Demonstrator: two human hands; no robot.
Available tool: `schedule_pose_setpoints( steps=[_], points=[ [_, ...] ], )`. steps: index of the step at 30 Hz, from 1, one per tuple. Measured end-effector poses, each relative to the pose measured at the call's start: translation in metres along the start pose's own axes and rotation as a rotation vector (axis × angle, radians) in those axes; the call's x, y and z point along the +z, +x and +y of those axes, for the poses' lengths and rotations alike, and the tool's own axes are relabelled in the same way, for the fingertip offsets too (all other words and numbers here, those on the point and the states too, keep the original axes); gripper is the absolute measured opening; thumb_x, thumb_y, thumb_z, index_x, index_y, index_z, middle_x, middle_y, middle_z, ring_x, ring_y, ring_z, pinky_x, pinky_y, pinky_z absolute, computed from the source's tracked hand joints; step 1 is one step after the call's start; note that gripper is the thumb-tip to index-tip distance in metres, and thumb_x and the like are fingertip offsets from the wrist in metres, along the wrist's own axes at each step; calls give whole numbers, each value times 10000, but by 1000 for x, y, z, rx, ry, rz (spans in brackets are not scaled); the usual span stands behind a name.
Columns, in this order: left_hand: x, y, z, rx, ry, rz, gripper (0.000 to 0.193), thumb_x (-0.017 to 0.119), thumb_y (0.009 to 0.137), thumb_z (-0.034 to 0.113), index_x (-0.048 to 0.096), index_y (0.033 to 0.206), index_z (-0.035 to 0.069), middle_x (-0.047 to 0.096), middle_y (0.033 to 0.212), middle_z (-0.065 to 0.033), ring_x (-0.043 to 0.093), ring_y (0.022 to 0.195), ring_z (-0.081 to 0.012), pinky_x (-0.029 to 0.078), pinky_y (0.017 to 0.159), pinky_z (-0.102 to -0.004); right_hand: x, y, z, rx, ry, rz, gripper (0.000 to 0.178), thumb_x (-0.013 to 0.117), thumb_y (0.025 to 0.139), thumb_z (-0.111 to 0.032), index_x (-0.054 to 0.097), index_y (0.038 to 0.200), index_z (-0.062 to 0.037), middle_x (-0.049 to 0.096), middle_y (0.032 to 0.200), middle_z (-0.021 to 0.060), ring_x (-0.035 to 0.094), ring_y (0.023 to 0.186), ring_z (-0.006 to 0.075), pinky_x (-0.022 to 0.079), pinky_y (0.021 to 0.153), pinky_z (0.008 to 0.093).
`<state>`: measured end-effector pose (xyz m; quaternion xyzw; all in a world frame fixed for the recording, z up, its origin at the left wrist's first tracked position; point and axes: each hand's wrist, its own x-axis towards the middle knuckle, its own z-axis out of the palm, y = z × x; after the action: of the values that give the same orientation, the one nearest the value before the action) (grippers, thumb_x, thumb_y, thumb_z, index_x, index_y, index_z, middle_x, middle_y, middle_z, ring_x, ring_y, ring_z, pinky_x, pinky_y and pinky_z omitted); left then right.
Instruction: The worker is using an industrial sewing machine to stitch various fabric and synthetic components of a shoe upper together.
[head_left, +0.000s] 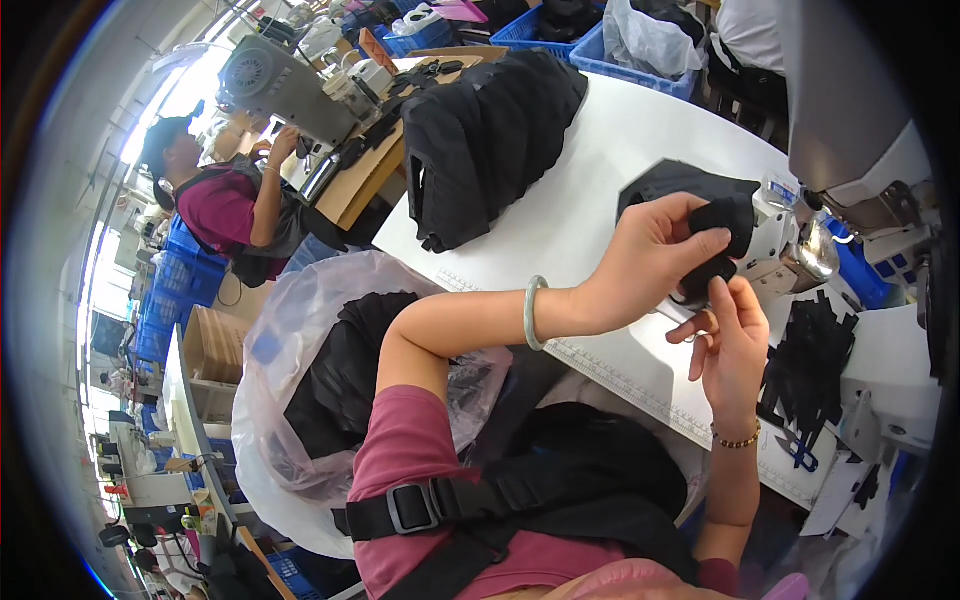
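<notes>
My left hand, with a pale green bangle on its wrist, pinches a small black fabric piece between thumb and fingers. Just below it is my right hand, fingers apart, fingertips at the lower edge of the piece; a beaded bracelet circles that wrist. Both hands are beside the sewing machine at the right, over the white table. Behind my left hand lies more black fabric. The fingers partly hide the held piece.
A big black fabric stack sits on the table's far left part. Black strips and scissors lie at the right. A plastic bag holding black fabric stands left. Beyond it, a person works at another sewing machine.
</notes>
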<state>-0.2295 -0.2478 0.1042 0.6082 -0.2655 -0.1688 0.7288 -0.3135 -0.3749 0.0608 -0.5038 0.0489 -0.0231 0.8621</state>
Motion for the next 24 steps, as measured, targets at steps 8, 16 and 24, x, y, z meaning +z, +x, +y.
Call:
schedule_pose_setpoints(
  steps=[8,16,24],
  points=[
    [11,14,4,522,534,-10,119,575,860,77,512,831,-19,520,753,-44,475,618,-80,377,510,-240,-5,-21,-17,-411,-266,192,182,497,945,-158,540,922,17,579,672,71,530,433,86,394,398,182],
    [31,67,-17,464,495,-63,141,558,853,74,552,808,-59,535,788,-115,557,712,-233,435,591,-303,-28,0,-30,-449,-211,306,172,533,923,-154,559,935,16,602,683,81,496,393,79,364,389,185],
    [38,88,-19,151,259,-270,180,487,919,102,582,927,-51,553,660,-37,522,578,-92,438,547,-238,-37,-2,-31,-513,-217,315,176,497,931,-133,555,884,26,572,542,71,488,379,90,384,428,189]
  ],
)
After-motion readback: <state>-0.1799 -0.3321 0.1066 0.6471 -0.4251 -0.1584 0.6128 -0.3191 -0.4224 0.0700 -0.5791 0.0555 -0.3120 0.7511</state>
